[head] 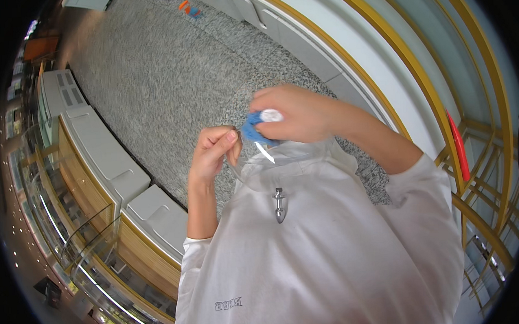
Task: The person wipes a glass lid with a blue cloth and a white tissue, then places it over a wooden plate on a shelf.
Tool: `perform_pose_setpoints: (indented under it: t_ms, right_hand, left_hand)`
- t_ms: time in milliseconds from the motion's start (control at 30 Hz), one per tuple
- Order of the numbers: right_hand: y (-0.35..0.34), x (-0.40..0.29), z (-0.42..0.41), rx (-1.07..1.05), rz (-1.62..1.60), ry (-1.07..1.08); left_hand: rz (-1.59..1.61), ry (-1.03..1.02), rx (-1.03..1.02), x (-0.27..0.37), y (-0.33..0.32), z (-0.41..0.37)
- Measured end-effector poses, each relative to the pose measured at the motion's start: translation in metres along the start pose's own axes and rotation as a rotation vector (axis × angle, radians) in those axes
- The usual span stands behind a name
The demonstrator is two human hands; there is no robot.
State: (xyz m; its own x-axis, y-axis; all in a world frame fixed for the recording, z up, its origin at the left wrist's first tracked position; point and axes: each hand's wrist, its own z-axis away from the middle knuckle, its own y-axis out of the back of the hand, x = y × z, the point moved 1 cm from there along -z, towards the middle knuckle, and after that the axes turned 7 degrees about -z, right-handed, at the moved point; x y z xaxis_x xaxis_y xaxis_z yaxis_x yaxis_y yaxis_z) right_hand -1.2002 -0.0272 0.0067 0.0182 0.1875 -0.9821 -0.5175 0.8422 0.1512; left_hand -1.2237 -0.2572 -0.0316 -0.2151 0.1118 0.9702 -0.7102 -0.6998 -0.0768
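My left hand (217, 148) pinches the edge of a clear, curved cover (260, 173), see-through like glass or plastic. A shiny metal knob (279, 204) stands on the cover, in front of my white shirt. A bright streak of glare lies across the clear surface near the blue cloth. My right hand (298, 112) is closed around a bunched blue cloth (254, 126), which meets the cover's edge close to my left fingertips. Something white (271, 115) pokes out of the right fist; what it is cannot be told. Most of the cover's outline is hard to make out.
Grey speckled flooring (151, 80) spreads beyond my hands. Display cases with curved glass (103, 255) and white cabinet backs (107, 147) line the left. Yellow-framed shelving (430, 89) curves along the right, with a red object (458, 146) on it. An orange-and-blue item (190, 9) lies on the far floor.
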Motion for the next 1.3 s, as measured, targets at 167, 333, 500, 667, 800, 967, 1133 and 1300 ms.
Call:
perform_pose_setpoints:
  t_ms: [167,333,500,667,800,967,1133,1300]
  right_hand:
    - [0.006,0.017,0.045,0.131,-0.026,-0.009]
    - [0.003,0.033,0.072,0.291,-0.041,-0.110]
    - [0.029,0.110,0.115,0.816,-0.585,-0.329]
    - [0.089,0.197,0.148,1.133,-0.676,-0.284]
    - [0.144,0.280,0.176,1.369,-0.701,-0.264]
    - [0.170,0.294,0.171,1.475,-0.738,-0.258]
    - [0.101,0.215,0.105,1.261,-0.987,-0.121]
    - [0.016,0.067,0.034,0.987,-0.411,-0.014]
  left_hand:
    - [0.114,-0.037,0.087,-0.022,0.015,0.016]
    - [0.227,-0.159,0.153,-0.041,0.027,0.027]
    - [0.251,-0.195,0.259,-0.040,0.031,0.043]
    - [0.159,-0.221,0.315,-0.029,0.026,0.046]
    - [0.070,-0.218,0.360,-0.012,0.019,0.041]
    - [0.055,-0.149,0.442,0.000,0.008,0.039]
    - [-0.020,-0.080,0.528,0.008,-0.005,0.036]
    - [-0.054,0.019,0.614,0.011,-0.020,0.035]
